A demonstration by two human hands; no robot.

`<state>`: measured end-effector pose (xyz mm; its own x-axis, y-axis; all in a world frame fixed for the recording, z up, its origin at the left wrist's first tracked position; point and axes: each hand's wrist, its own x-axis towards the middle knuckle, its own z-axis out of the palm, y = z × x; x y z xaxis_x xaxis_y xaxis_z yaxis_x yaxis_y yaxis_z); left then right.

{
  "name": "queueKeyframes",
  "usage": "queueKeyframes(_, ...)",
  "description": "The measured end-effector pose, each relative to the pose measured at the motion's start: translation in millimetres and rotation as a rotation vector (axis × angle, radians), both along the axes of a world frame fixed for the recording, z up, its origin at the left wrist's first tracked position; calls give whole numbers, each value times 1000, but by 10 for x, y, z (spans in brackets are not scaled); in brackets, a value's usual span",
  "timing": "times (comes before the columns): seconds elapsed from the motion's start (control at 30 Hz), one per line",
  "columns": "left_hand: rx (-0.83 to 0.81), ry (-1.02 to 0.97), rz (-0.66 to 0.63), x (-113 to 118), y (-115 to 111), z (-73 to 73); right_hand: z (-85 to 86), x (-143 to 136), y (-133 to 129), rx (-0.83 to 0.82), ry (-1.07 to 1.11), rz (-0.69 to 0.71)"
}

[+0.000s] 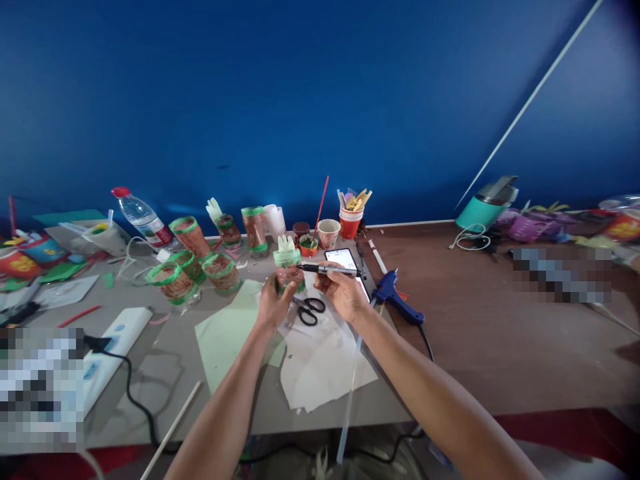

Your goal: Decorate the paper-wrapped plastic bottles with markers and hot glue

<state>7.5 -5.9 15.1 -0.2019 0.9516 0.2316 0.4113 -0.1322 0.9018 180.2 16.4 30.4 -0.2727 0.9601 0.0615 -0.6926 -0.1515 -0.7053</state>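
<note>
My left hand (275,301) is wrapped round a small brown-painted cup (289,272) with a green rim and pale petal-like pieces standing up from its top. Between the fingers and thumb of my right hand (343,293) is a black-and-silver marker pen (330,269). It lies almost level, its tip pointing left at the cup's side, though I cannot tell whether it touches. Just below both hands, black-handled scissors (311,311) rest on white paper (320,373). A phone (341,257) with a lit screen lies behind my right hand, partly covered by it.
Several brown-and-green cups (173,283) stand on the left, near a water bottle (145,217). A blue glue gun (397,298) with its cord lies to the right. Behind are a red cup of sticks (351,220) and a patterned paper cup (329,235). A power strip (117,353) sits at left.
</note>
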Motion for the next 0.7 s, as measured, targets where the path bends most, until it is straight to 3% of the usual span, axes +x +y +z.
queueKeyframes(0.7, -21, 57, 39, -1, 13, -19, -43, -6, 41, 4, -11, -61)
